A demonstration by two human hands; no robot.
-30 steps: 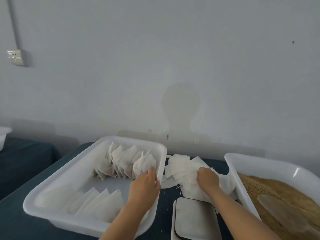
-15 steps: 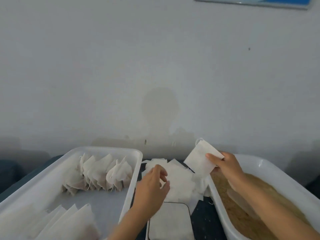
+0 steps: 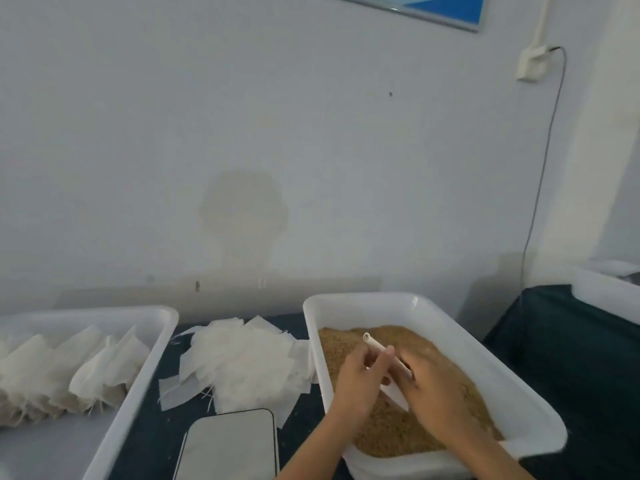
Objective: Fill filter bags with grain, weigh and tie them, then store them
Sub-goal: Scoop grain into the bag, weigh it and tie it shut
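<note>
Lower centre of frame: the scale [image 3: 227, 445] sits on the dark worktop [image 3: 149, 441], its platform bare. Just right of it, your left hand [image 3: 360, 382] and right hand [image 3: 429, 382] meet over the grain [image 3: 391, 434] in the right-hand white tub [image 3: 346, 303]. Both hands hold one white filter bag [image 3: 375, 346] between them, fingers curled on it, its open mouth tipped up toward the wall. Bag is above the grain, lower end near it; contact unclear, frame is blurred. Centre: loose pile of empty filter bags [image 3: 242, 362] on the worktop between the tubs. Lower left: second white tub [image 3: 152, 351] with filled bags [image 3: 69, 368] in a row. Far right edge: another white tub [image 3: 602, 296]. Behind: wall [image 3: 242, 133], socket and cable [image 3: 540, 188] upper right.
</note>
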